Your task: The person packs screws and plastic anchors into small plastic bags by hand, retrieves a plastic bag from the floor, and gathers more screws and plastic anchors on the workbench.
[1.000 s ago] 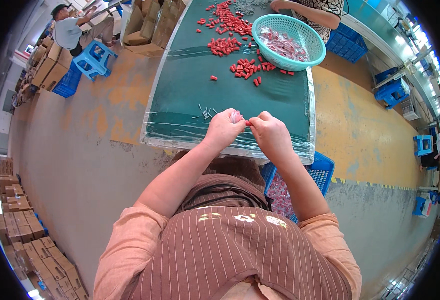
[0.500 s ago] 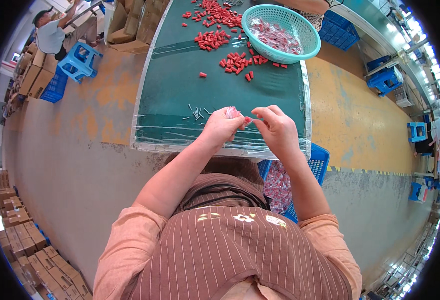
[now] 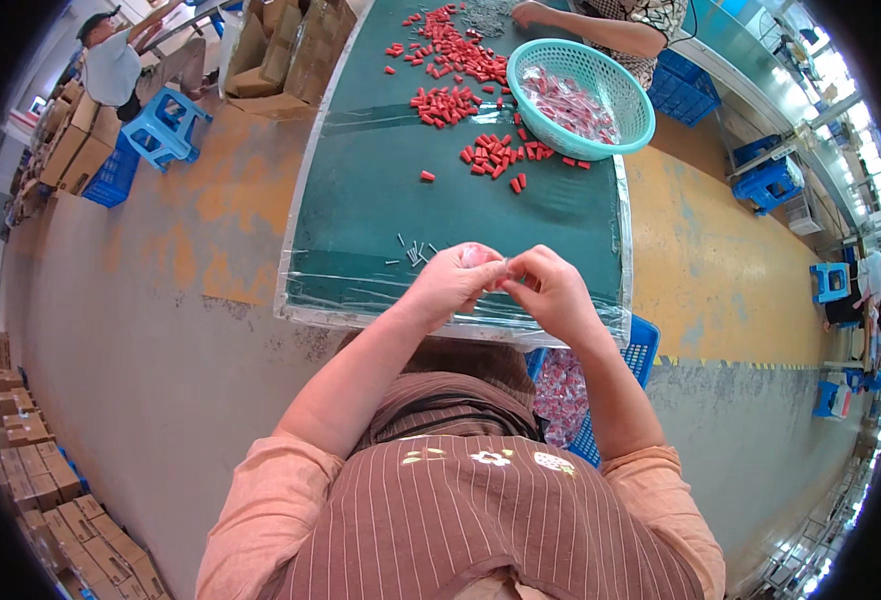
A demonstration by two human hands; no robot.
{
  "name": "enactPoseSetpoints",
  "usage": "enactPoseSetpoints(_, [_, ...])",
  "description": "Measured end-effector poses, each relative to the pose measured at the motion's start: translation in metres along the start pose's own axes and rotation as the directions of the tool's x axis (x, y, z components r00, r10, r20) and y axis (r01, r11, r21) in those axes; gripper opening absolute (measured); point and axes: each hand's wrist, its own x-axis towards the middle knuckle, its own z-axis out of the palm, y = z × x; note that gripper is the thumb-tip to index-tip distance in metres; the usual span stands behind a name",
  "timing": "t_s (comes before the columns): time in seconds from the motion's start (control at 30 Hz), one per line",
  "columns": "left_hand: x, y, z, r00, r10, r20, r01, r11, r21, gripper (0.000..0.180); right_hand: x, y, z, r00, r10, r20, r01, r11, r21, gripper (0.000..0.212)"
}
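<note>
Wrapping [image 3: 474, 257] of thin clear plastic, pink-red showing through it, is gripped in the person's left hand [image 3: 452, 284], above the near end of the green counter [image 3: 355, 215]. The right hand [image 3: 552, 290] meets it at the fingertips, thumb and forefinger pinched together; whether they grasp part of the plastic cannot be told, as the fingers cover it.

Just beyond the left hand, a few thin grey pins [image 3: 417, 252] lie scattered on the counter. Farther up, one red cap [image 3: 427, 176] lies apart from the loose red caps [image 3: 444, 105] grouped toward the far end. Beside these, at the right edge, stands a turquoise basket [image 3: 642, 122] holding small clear-and-red packets [image 3: 565, 100]. A co-worker's hand [image 3: 526, 14] rests near a pile of grey metal pieces [image 3: 486, 18]. Below the counter, near the right forearm, a blue crate [image 3: 643, 347] holds more packets.
</note>
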Motion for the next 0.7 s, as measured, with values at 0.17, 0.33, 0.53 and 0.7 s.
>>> enactPoseSetpoints(0.17, [-0.004, 0.006, -0.008, 0.989, 0.149, -0.012, -0.140, 0.950, 0.279, 0.016, 0.007, 0.014, 0.013, 0.993, 0.105, 0.044, -0.113, 0.858, 0.500, 0.015])
enactPoseSetpoints(0.33, [-0.013, 0.006, -0.006, 0.965, 0.263, -0.021, -0.241, 0.913, 0.329, 0.010, 0.004, 0.009, 0.010, 0.981, 0.127, 0.146, -0.191, 0.754, 0.629, 0.014])
enactPoseSetpoints(0.53, [-0.027, 0.004, -0.006, 0.960, 0.276, -0.053, -0.254, 0.932, 0.258, 0.010, -0.009, -0.009, 0.002, 0.993, 0.118, -0.011, -0.081, 0.741, 0.667, 0.013])
enactPoseSetpoints(0.7, [-0.028, 0.005, -0.007, 0.975, 0.223, -0.009, -0.221, 0.970, 0.097, 0.009, -0.005, -0.016, 0.010, 0.987, 0.157, 0.020, -0.131, 0.744, 0.656, 0.010])
